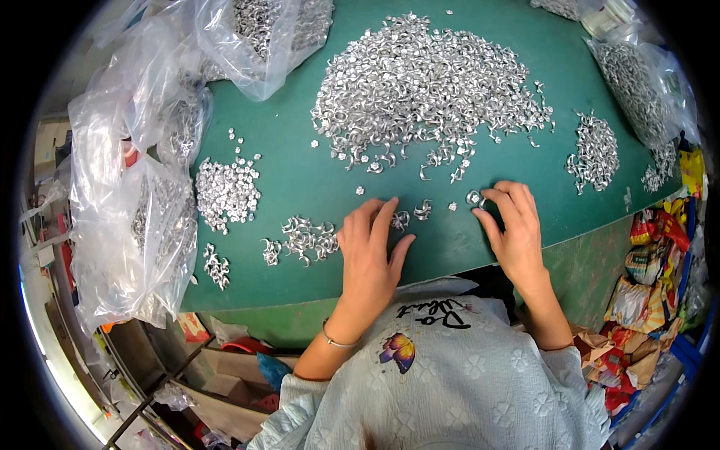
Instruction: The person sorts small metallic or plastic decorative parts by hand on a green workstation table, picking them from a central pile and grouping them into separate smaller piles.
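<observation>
My left hand (369, 251) rests palm down on the green table, thumb apart from the fingers, and appears to hold nothing. Beside its fingertips lie small curved silver metal pieces (423, 210), partly hidden by the hand. To its left is a small cluster of the same hooked pieces (309, 238). My right hand (519, 234) is bent at the fingers, with thumb and forefinger closing at a small silver metal piece (474, 198). One tiny flower-shaped silver piece (452, 206) lies between the hands.
A large heap of silver pieces (427, 82) covers the far middle of the green table (277, 135). Smaller piles sit at left (227, 193) and right (596, 154). Clear plastic bags of metal pieces (161, 202) line the left edge; another filled bag (634, 86) stands far right.
</observation>
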Tool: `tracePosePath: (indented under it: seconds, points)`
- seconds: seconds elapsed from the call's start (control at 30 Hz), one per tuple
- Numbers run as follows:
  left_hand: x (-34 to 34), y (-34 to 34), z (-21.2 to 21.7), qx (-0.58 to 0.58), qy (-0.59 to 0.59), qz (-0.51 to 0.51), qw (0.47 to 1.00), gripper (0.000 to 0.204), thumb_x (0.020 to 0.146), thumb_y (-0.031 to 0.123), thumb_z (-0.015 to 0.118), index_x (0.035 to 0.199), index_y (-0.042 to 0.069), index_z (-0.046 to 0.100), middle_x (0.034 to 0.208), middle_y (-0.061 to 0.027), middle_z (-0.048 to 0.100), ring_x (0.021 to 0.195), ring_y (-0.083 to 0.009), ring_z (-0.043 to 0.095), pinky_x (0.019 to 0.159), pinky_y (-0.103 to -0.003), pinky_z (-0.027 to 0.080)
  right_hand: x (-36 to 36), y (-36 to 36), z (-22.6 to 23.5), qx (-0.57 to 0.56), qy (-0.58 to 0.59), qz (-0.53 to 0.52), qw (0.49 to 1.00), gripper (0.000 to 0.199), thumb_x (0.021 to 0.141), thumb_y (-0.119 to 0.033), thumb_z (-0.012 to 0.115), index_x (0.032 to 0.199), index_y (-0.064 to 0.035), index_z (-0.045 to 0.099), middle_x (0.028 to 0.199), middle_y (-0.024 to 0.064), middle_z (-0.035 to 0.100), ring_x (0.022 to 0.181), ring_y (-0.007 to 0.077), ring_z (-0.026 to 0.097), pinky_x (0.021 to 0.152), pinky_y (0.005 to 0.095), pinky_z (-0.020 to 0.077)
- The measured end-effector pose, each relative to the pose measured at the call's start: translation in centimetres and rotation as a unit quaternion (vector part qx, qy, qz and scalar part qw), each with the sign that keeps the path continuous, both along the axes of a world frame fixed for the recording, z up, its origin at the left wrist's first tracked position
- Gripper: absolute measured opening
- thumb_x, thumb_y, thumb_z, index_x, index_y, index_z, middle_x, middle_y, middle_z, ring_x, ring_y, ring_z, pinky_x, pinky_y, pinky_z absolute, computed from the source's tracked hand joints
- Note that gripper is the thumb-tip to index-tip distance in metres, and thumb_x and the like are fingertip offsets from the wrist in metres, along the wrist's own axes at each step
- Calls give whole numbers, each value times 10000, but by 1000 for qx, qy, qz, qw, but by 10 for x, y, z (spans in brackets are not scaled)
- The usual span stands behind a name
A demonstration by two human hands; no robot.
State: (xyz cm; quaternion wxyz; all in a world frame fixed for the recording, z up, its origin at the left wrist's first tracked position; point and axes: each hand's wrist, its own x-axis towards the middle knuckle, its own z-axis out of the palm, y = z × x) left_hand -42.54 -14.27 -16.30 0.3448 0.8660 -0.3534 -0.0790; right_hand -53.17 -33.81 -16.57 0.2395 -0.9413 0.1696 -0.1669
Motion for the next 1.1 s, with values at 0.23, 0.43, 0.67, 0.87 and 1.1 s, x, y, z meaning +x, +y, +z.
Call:
tracePosePath:
  seconds: [0.23,0.43,0.67,0.87,1.1]
  points:
    - [-2,14,-2,-35,6,27,999,538,736,31,764,1237,42,568,1192,-140,531,1077,-320,516,925,-398,418,-21,-78,3,-158,-31,-148,976,214,784,-42,713,986,-20,647,989,133,613,956,310,575,829,392,455]
    - [0,6,0,-49,-1,9,999,514,744,16,746,1224,19,563,1169,-141,539,1048,-323,527,903,-401,422,-11,-63,12,-120,-32,-49,991,260,784,-17,684,1042,-15,651,1012,144,616,976,302,567,871,387,445]
    - [1,0,-1,-47,17,-9,999,472,760,-31,710,1209,9,568,1147,-147,540,1023,-322,528,888,-393,437,27,-3,10,-30,1,73,997,255,744,-39,722,989,-9,659,946,88,590,877,275,544,740,380,413]
    - [2,-3,-3,-79,48,-20,996,452,778,-60,675,1211,5,564,1151,-168,534,1023,-335,543,880,-380,454,23,9,3,4,-65,117,991,193,738,9,706,925,-2,662,891,92,600,822,271,562,705,366,438]
    - [4,-3,-4,-97,49,-17,994,536,781,-39,669,1288,5,499,1206,-170,504,1054,-353,516,891,-415,439,6,25,0,86,-118,18,989,190,735,54,691,918,32,647,930,129,588,826,296,572,705,378,481]
